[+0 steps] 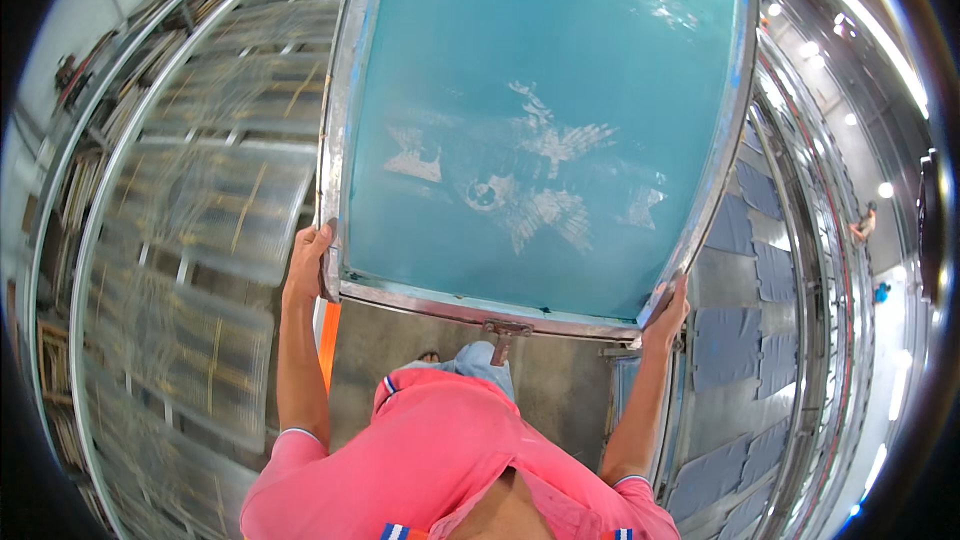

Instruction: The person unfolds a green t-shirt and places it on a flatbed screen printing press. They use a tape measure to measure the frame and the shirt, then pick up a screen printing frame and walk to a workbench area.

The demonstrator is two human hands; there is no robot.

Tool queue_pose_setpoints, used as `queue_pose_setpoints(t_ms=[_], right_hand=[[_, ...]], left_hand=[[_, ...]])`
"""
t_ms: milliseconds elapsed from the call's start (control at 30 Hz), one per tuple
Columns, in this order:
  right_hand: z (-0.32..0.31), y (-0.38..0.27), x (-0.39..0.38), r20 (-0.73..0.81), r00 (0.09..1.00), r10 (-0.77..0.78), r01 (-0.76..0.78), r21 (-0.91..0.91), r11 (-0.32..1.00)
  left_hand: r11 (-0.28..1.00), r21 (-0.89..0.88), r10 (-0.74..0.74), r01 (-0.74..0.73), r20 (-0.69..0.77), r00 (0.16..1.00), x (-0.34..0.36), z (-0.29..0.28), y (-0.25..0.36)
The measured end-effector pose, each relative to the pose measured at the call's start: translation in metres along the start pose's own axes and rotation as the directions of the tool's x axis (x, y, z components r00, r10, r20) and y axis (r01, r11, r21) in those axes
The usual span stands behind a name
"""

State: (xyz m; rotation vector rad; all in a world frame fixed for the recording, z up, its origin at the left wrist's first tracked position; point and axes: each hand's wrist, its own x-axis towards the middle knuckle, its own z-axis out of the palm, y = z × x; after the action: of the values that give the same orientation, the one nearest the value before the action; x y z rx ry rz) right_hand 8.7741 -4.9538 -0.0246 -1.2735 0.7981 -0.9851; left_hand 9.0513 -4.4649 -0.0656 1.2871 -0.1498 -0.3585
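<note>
A large screen printing frame (540, 80) stretches out in front of me, its teal mesh showing pale winged and ball-like stencil shapes. Worn metal bars edge it, and a small metal bracket (507, 328) sits midway along the near bar. My left hand (312, 258) is closed round the frame's near left corner. At the near right corner my right hand (668, 312) grips the other side bar. Fingers of both hands are partly hidden behind the frame.
Racks of clear ribbed panels (215, 210) run along my left. On the right, a long table carries several dark cloth pieces (727, 348). An orange strip (328, 340) stands near my left forearm. Another person (865, 224) is far off at right.
</note>
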Motion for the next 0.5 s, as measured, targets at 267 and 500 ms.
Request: queue_pose_setpoints(t_ms=[267, 500], right_hand=[[0.076, 0.037, 0.144, -0.168, 0.984, -0.052, 0.084, 0.188, 0.979], [0.205, 0.069, 0.341, -0.009, 1.000, -0.001, 0.003, 0.250, 0.968]], left_hand=[[0.995, -0.089, 0.065, -0.042, 0.282, 0.957, 0.190, 0.060, 0.009], [0.976, -0.164, 0.158, -0.142, 0.086, 0.984, 0.341, 0.086, 0.032]])
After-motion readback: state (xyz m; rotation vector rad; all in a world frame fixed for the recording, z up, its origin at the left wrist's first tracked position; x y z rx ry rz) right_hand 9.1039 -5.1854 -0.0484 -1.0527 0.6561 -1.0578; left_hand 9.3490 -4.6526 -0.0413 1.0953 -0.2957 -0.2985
